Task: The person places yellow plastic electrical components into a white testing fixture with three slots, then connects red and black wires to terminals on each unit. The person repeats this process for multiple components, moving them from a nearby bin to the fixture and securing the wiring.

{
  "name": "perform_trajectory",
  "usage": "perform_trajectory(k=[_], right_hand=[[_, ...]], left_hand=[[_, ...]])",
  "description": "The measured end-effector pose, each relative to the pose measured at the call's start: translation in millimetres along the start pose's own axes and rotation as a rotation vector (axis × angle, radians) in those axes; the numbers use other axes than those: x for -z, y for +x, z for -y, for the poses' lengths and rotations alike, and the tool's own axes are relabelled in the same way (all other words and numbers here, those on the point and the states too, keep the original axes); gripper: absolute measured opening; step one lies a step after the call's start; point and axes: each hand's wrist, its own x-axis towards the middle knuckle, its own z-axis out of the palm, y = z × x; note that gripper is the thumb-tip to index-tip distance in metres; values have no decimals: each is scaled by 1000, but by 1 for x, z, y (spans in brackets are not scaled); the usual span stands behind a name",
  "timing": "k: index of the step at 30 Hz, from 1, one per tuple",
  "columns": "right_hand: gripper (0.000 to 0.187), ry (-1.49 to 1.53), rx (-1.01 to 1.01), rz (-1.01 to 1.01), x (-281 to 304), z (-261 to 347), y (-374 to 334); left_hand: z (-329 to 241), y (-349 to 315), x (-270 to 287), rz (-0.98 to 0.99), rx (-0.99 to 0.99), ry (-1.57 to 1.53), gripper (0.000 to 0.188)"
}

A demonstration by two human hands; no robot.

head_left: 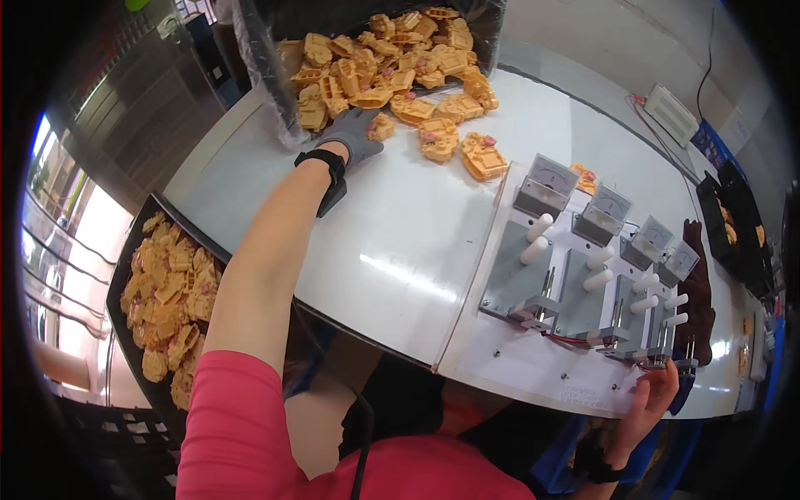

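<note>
Fingers (pixel 361 122) of the gloved left hand (pixel 354 140) bracket a yellow part (pixel 382 127), grip unclear; looks light, stiff: pinch its sides. Right hand (pixel 646 407): can't tell its grip.

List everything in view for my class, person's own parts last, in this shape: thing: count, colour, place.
Tabletop: one, white, centre
Lined bin: one, dark, top
Crate: one, black, lower left
Moulded parts: too many to count, yellow-orange, in lined bin and crate, some on tabletop
Fixture board: one, white, right of centre
Meters: four, grey-framed, fixture board's far side
Pegs: eight, white, paired before meters
Device: one, whitish, upper right
Brown item, kind unclear: one, right of fixture board
Sleeve: one, pink-red, lower left
Left hand: one, grey-gloved, at lined bin's mouth
Right hand: one, bare, fixture board's near right corner
</note>
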Motion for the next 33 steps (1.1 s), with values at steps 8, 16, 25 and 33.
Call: perform_trajectory(k=[8,16,25,33], right_hand=[[50,5,26,-50,-2,4,0],[40,237,146,-183,-7,30,-10],[56,527,-1,444,-90,117,-23],[54,637,-131,482,-133,118,-9]], left_hand=[[-26,-48,1,81,-37,-176,82],[-32,-125,-6,46,-117,-235,86],[-21,-153,-12,90,-165,-576,71],[-7,-185,6,319,17,-1746,57]])
